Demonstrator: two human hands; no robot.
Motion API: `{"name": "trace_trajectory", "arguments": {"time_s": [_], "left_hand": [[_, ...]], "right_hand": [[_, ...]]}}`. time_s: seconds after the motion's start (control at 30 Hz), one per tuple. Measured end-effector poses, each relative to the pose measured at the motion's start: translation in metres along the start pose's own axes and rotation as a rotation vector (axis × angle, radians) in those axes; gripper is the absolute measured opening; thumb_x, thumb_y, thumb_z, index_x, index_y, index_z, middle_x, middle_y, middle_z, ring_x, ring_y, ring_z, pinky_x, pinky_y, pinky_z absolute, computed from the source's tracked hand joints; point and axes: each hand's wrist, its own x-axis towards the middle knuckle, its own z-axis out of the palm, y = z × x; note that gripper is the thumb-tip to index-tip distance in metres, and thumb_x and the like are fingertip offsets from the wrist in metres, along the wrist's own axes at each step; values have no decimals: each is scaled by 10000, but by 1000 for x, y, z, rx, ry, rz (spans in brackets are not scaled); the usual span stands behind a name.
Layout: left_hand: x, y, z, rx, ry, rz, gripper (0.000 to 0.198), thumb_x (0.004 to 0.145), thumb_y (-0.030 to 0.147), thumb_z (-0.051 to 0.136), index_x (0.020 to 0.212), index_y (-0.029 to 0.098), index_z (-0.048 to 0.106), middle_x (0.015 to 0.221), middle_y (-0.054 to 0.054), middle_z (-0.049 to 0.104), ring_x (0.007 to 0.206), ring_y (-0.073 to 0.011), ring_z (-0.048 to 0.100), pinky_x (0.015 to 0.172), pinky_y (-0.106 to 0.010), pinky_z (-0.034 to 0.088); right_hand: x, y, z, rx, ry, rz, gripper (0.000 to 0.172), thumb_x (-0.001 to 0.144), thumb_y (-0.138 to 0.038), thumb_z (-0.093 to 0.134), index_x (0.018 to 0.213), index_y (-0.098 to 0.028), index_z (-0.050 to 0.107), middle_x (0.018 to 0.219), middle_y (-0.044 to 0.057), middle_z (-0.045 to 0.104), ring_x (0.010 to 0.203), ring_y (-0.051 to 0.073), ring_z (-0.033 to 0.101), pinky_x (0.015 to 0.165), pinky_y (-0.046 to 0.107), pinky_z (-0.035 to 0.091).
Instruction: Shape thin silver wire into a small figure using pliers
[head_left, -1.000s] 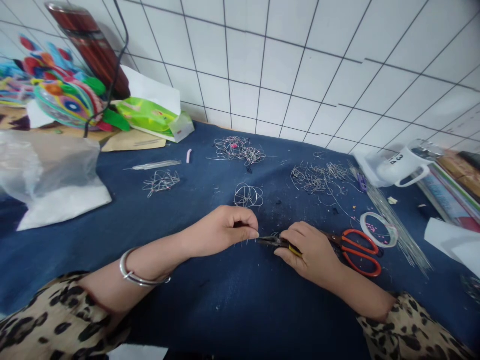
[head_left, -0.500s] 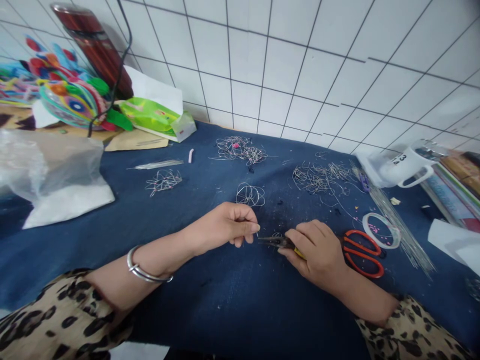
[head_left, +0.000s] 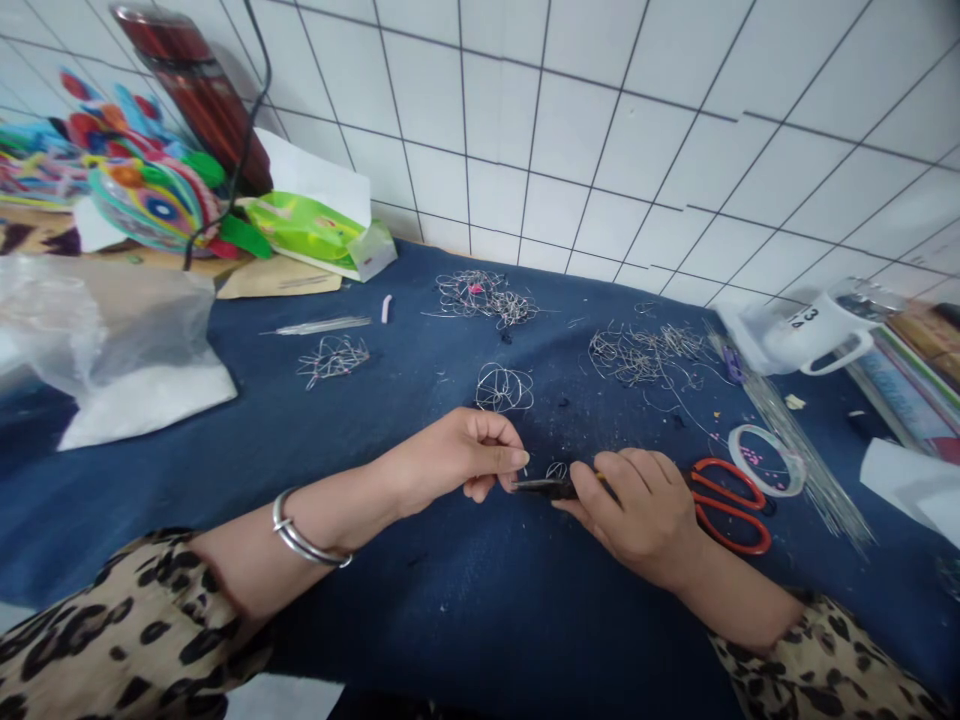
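Observation:
My left hand (head_left: 457, 460) is closed in a pinch on a short thin wire piece (head_left: 525, 466) just above the blue cloth (head_left: 450, 600). My right hand (head_left: 637, 505) grips small dark pliers (head_left: 544, 487) whose tip points left and meets the pinched wire. A small wire loop (head_left: 556, 469) lies right behind the pliers. Red-handled scissors (head_left: 731, 505) rest on the cloth beside my right hand. A silver bangle (head_left: 304, 535) sits on my left wrist.
Tangles of bent wire (head_left: 504, 388) (head_left: 645, 355) (head_left: 486, 295) (head_left: 334, 358) lie behind the hands. A tape ring (head_left: 765, 460), a bundle of straight wires (head_left: 802, 450) and a white mug (head_left: 814, 330) are right. A plastic bag (head_left: 112, 340) and colourful craft items (head_left: 142, 190) are left, tiled wall behind.
My left hand has shifted slightly right and turned its pinch upward; my right hand has regripped the pliers, moving a little right. The view has drifted slightly.

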Motion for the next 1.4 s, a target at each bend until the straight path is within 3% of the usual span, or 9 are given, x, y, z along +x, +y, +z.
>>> {"name": "trace_trajectory", "arguments": {"time_s": [0.9, 1.4], "left_hand": [[-1, -7, 2, -12, -56, -37, 175, 765, 291, 604, 721, 124, 574, 578, 0, 605, 388, -37, 397, 395, -166, 287], [-8, 2, 5, 271, 75, 73, 171, 786, 292, 552, 720, 136, 571, 614, 12, 586, 459, -63, 459, 438, -175, 369]], "right_hand": [[2, -2, -1, -69, 80, -66, 322, 796, -462, 557, 987, -205, 584, 775, 31, 571, 713, 166, 470, 624, 323, 320], [6, -10, -5, -17, -32, -27, 315, 788, -445, 567, 950, -176, 584, 677, 13, 517, 640, 156, 409, 575, 317, 295]]}}
